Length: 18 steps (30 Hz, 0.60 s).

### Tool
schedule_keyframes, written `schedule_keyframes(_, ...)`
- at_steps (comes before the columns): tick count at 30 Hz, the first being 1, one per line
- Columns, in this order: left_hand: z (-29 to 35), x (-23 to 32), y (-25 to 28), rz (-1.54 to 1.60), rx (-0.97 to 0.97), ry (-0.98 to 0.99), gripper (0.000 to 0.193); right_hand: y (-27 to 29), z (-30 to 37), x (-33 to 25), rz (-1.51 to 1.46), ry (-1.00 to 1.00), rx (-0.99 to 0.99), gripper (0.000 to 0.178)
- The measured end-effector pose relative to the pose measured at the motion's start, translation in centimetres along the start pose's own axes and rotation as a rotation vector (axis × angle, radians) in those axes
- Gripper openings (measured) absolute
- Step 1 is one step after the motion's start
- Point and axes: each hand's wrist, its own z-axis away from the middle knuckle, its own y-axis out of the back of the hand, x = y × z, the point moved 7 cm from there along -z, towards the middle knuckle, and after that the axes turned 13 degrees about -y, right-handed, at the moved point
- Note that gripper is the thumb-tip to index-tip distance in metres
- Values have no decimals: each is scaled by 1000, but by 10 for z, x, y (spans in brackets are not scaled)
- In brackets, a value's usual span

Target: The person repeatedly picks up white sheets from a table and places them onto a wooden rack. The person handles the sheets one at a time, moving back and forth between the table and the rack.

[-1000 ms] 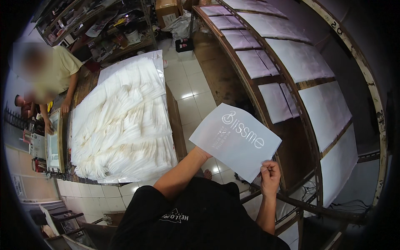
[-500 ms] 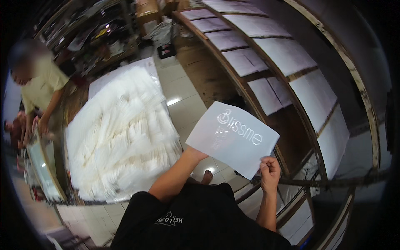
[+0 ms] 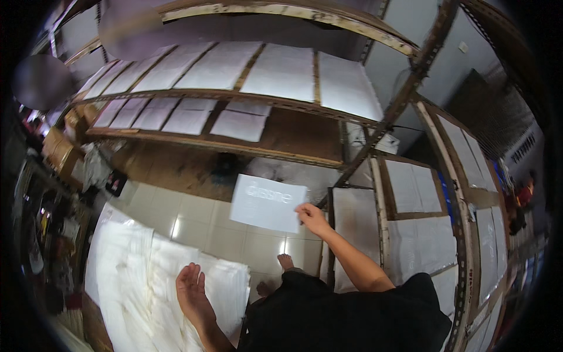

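Observation:
A white rectangular sheet point(image 3: 258, 216) with shiny clear lettering hangs in the air ahead of me, over the tiled floor. My right hand point(image 3: 312, 218) pinches its right edge between thumb and fingers. Apart from the sheet, my left hand point(image 3: 196, 300) is open, palm up with fingers extended, and holds nothing. Beneath it spreads a big pile of thin white translucent sheets or bags point(image 3: 126, 264); I cannot tell which. Beyond the held sheet, a lower wooden shelf point(image 3: 299, 136) bears similar white sheets on its left part.
An upper shelf carries a row of larger white sheets point(image 3: 278, 71). A slanting metal post point(image 3: 404, 88) rises right of it. More racks with sheets point(image 3: 416, 185) stand at my right. Cardboard boxes point(image 3: 58, 148) and a grey plastic bag point(image 3: 97, 167) lie at the left.
My view has swung right, toward the shelves. My left hand has let go of the sheet and moved off over the white pile. Only my right hand holds the sheet now.

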Motion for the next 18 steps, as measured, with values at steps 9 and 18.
schedule_keyframes(9, 33, 69, 60, -270, 25, -122, 33, -16, 19, 198, 40, -463, 102, 14)
schedule_keyframes(18, 82, 114, 115, -533, 161, -261, 25, -36, -20, 280, 191, -588, -152, 21)
